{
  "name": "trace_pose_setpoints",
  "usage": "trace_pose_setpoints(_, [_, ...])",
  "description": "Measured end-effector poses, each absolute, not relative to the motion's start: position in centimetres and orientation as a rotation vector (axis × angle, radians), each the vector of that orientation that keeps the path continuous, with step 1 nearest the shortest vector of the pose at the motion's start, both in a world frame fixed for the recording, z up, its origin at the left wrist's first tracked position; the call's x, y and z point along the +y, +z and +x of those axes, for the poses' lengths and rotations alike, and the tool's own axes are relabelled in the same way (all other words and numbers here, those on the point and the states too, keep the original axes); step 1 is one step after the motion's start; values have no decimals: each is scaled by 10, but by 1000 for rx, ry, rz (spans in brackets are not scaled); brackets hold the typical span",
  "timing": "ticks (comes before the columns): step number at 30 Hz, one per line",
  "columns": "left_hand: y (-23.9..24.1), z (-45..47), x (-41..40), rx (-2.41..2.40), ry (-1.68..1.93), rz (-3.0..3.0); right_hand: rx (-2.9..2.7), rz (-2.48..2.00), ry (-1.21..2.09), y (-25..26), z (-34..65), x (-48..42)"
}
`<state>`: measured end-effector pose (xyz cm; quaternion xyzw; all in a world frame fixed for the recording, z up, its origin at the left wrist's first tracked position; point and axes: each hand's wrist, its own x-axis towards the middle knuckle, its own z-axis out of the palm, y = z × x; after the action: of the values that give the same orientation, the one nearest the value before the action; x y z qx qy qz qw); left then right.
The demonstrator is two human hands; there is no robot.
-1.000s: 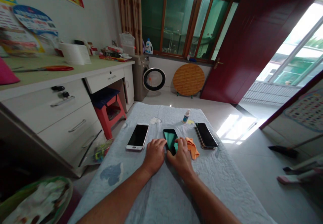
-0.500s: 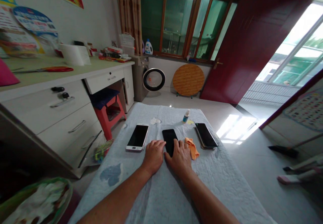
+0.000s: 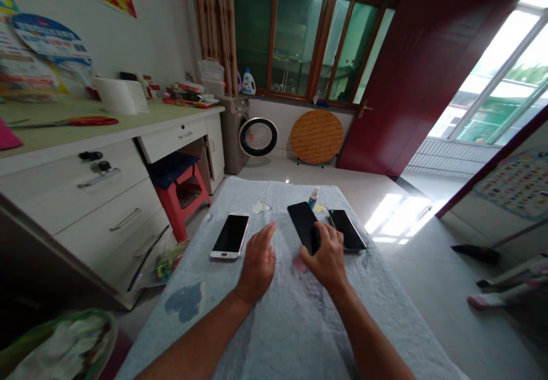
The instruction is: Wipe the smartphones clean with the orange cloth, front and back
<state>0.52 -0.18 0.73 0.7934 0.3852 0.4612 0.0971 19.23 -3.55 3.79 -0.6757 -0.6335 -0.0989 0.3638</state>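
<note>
My right hand (image 3: pixel 327 254) grips a black smartphone (image 3: pixel 303 223) by its lower end, thumb on the near left side and fingers on the right edge. The phone is tilted and looks lifted off the blue tablecloth (image 3: pixel 274 334). My left hand (image 3: pixel 259 257) is held over the cloth with its fingers extended and nothing in it. Left of that hand lies a white-framed smartphone (image 3: pixel 231 235), dark screen up. At the right, beyond my right hand, lie dark phones (image 3: pixel 347 230), apparently stacked. A small spray bottle (image 3: pixel 314 197) stands behind the held phone. The orange cloth is hidden from view.
A white desk (image 3: pixel 171 126) with drawers runs along the left, with a red stool (image 3: pixel 184 189) under it. Bottom left is a bin (image 3: pixel 112 334). Behind the table are a washing machine (image 3: pixel 234 134) with its door open and a round wooden tabletop (image 3: pixel 317 136).
My right hand has picked up the middle phone and moved it right, tilting it. My left hand has come away from the phone. The orange cloth has gone out of sight behind the right hand.
</note>
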Motion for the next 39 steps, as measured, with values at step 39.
trace_pose_setpoints(39, [1, 7, -1, 1066, 1082, 2339, -1151, -2461, -282, 15, 284, -17])
